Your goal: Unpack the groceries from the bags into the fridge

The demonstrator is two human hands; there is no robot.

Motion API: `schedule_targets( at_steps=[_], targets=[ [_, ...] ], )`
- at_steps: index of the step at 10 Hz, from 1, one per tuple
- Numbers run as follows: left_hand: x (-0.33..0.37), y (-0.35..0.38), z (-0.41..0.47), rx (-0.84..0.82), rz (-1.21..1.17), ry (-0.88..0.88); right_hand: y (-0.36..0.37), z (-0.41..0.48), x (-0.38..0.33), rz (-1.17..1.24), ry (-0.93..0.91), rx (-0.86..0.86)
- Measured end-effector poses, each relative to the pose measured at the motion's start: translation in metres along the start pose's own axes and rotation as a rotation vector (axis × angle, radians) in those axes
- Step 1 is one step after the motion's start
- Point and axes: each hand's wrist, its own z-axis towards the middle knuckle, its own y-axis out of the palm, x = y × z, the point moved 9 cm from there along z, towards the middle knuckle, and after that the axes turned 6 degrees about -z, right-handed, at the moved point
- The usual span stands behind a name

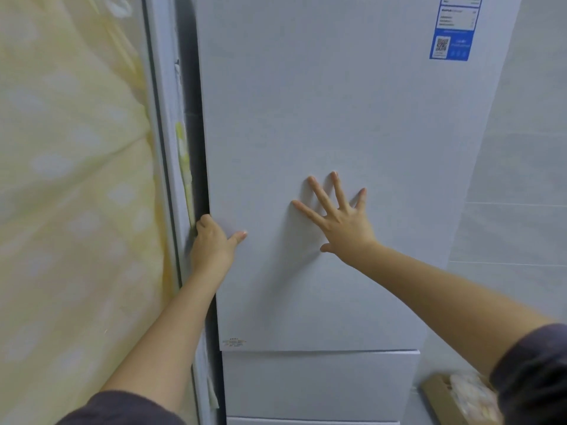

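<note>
Risk of pinching: left hand [211, 243] curls round the fridge door [306, 118] edge, while right hand [343, 222] presses flat, fingers [339, 191] spread; a push now could trap the curled ones.

A brown cardboard box [437, 394] holding something pale lies on the floor [422, 411] just beside the fridge [322, 133]

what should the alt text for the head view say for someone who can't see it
A person's left hand grips the left edge of a white fridge door while the right hand presses flat on its front, fingers spread. A blue label sits top right on the door, yellow patterned cloth hangs at left.
</note>
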Motion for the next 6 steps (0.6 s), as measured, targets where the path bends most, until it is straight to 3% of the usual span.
schedule_targets(
  at_steps=[4, 5, 6],
  targets=[
    [-0.002, 0.012, 0.021, -0.041, 0.027, -0.038, 0.010, 0.013, -0.004, -0.050, 0.048, -0.034],
    [0.014, 0.001, 0.007, 0.040, 0.093, 0.069, 0.002, 0.010, -0.003, -0.029, 0.037, -0.017],
    [0.059, 0.002, -0.015, 0.120, 0.234, 0.373, 0.004, -0.003, 0.011, 0.060, 0.143, -0.011]
  ],
)
